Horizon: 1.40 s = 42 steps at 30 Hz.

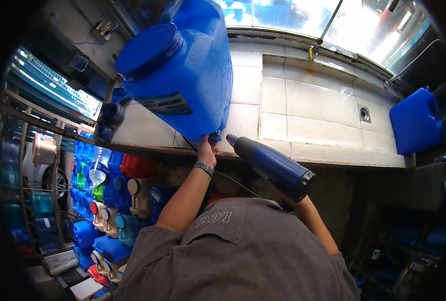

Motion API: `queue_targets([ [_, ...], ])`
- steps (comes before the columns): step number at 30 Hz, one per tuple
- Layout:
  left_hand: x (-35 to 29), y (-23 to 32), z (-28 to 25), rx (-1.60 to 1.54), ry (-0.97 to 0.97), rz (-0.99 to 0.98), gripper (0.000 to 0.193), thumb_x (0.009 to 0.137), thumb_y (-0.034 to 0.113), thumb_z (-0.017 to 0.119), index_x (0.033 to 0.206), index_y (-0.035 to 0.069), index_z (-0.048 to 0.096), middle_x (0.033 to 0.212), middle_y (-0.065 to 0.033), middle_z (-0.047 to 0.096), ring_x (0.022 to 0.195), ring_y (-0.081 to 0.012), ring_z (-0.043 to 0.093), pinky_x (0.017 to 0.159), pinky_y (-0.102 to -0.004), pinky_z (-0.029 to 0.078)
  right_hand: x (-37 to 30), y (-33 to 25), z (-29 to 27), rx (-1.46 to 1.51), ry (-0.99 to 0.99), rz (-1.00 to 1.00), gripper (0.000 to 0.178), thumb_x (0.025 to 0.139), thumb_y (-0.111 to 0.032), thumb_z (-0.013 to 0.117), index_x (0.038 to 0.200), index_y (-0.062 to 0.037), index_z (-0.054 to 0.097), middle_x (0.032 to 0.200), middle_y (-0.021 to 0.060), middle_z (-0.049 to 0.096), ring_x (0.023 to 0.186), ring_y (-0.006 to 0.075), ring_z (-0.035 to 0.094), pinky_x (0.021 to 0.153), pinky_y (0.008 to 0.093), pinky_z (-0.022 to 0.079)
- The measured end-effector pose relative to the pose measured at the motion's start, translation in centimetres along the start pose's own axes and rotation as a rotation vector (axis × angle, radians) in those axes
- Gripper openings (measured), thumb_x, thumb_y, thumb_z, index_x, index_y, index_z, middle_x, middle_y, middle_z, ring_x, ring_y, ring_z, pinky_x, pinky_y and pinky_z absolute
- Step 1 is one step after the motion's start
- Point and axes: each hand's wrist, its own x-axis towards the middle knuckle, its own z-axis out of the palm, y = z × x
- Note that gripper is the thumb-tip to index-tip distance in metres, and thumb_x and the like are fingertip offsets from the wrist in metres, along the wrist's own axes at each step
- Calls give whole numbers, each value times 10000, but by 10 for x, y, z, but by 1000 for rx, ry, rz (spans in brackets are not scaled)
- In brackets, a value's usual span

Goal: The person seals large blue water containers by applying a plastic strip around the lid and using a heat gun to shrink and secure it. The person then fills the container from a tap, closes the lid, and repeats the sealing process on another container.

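A large blue water jug [198, 80] with a wide round blue lid [147, 50] stands on the white tiled counter near its front edge. Low on its near side is a small blue tap [217, 136]. My left hand [207, 150], a metal watch on its wrist, has its fingers closed around this tap. A dark blue heat gun [273, 165] is in my right hand [289, 199], which its body mostly hides. The gun's metal nozzle [231, 140] points left at the tap, a short gap away.
Set into the counter is a shallow tiled basin [313, 110] with a drain [364, 114]. A smaller blue jug [416, 120] stands at the right end. Dark blue caps [112, 114] lie left of the large jug. Many stacked containers [115, 188] fill the lower left. A thin cord [238, 183] hangs below the counter.
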Motion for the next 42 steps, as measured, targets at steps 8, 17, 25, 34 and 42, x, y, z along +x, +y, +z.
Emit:
queue_targets([
  [8,4,1,-7,-45,-148,8,312,872,498,570,972,204,600,878,77,619,744,-80,506,693,-298,352,12,24,22,-402,-102,-230,469,749,-212,725,1175,-63,598,1182,144,604,1118,310,565,972,400,440],
  [17,-8,1,-13,-205,-50,-40,437,901,445,523,1199,126,522,1197,-76,569,936,-165,519,827,-354,383,-3,73,41,-312,-71,-99,727,676,-245,796,1295,-27,482,1185,147,605,1065,244,612,942,331,469],
  [25,-22,14,-2,-663,-153,-190,704,891,425,518,1442,92,235,1452,-177,336,1349,-324,341,1127,-441,193,-8,13,29,-520,-38,-218,456,830,-171,653,1261,-53,558,1211,152,599,1153,339,546,1004,439,415],
  [34,-21,33,-29,-434,-184,-119,422,925,303,478,1270,67,423,1240,-141,544,1168,-288,529,1044,-457,327,18,-79,66,-576,-26,-250,409,851,-124,634,1246,-41,564,1204,147,600,1131,312,558,976,416,433],
  [42,-51,91,-173,-369,106,81,619,865,137,550,1382,100,211,1146,-140,503,889,-244,639,705,-327,502,131,-124,195,-640,-101,-609,370,870,-82,616,1233,-31,569,1199,143,600,1112,288,569,951,396,450],
])
